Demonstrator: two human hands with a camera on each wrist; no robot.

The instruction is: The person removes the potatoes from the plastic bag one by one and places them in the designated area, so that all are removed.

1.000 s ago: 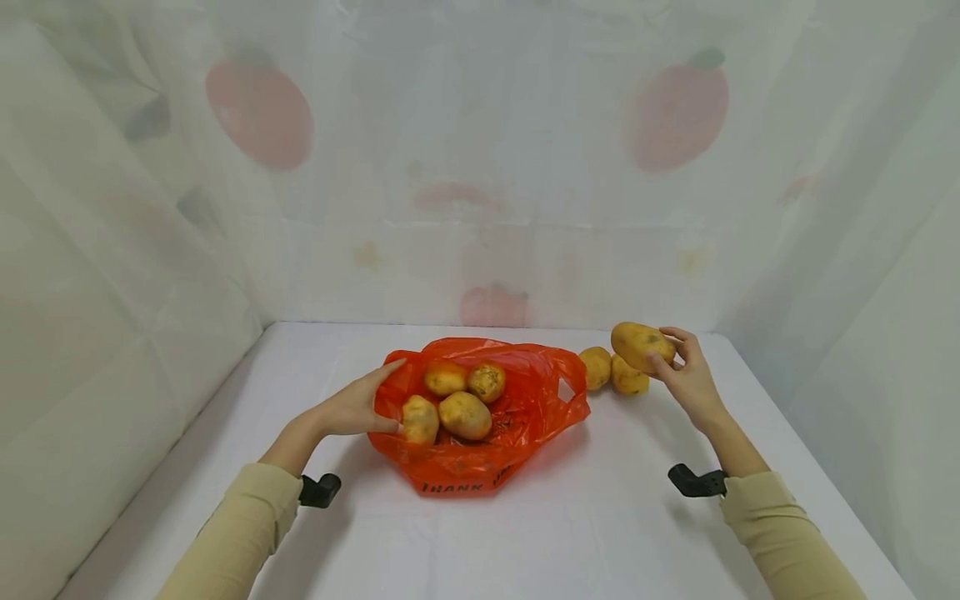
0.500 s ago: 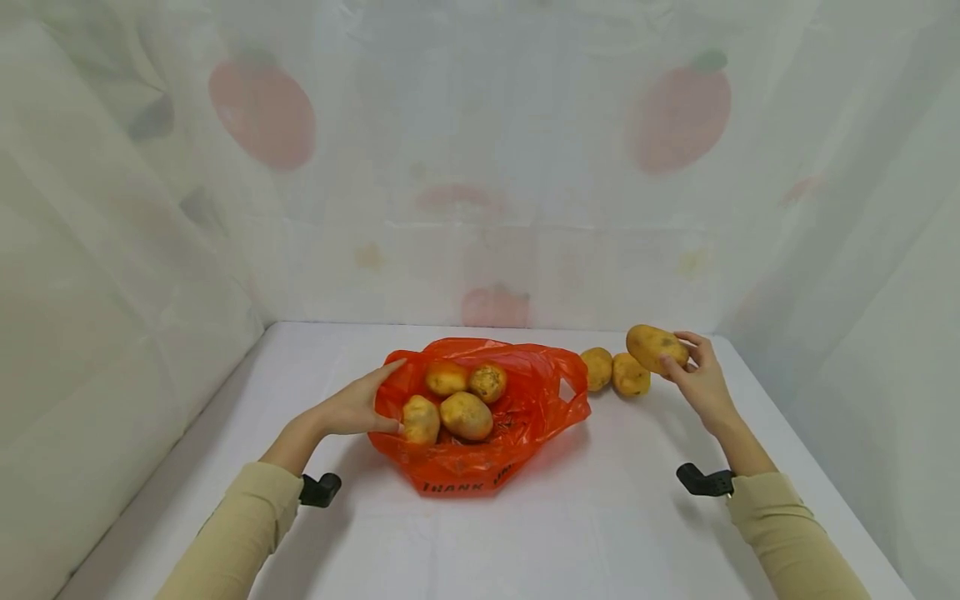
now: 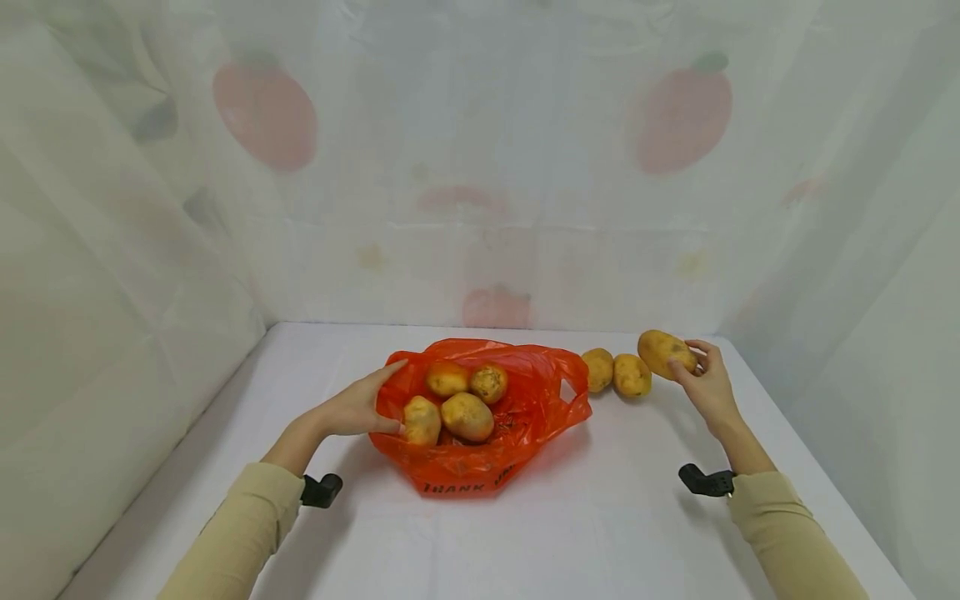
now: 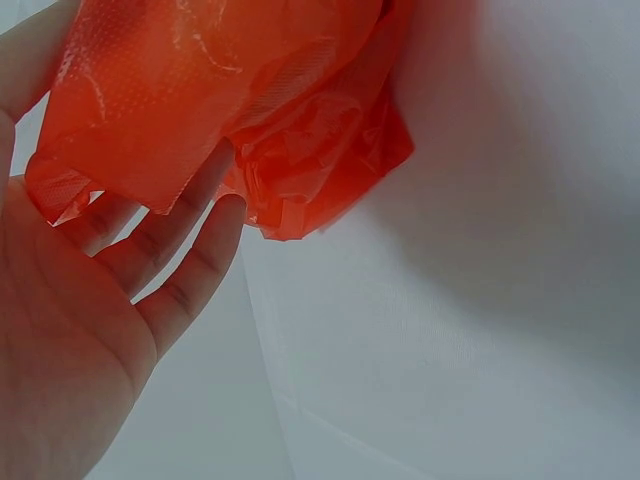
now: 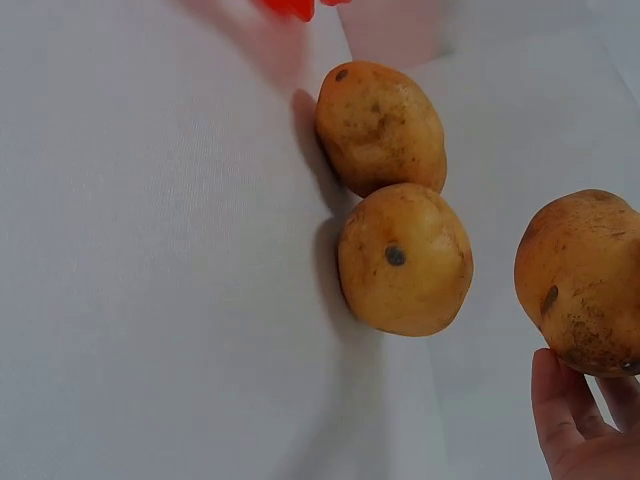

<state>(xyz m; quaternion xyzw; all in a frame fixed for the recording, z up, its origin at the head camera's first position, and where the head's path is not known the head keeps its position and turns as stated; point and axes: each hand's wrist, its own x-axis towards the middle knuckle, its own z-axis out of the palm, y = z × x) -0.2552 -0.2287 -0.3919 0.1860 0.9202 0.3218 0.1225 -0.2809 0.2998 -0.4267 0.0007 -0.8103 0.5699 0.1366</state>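
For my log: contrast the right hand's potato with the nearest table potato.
The held potato is raised in the right hand; the table potato rests on the table. In the head view, the held potato looks longer, the table potato rounder. Both have spotted, yellowish skin.

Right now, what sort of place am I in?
Likely a small curtained booth, perhaps for recording: pale printed sheets behind and beside a white table, and two black wrist-worn devices.

White sheeting (image 3: 480,108) with faded red prints (image 3: 266,117) (fruit, perhaps) backs a white table (image 3: 570,529)
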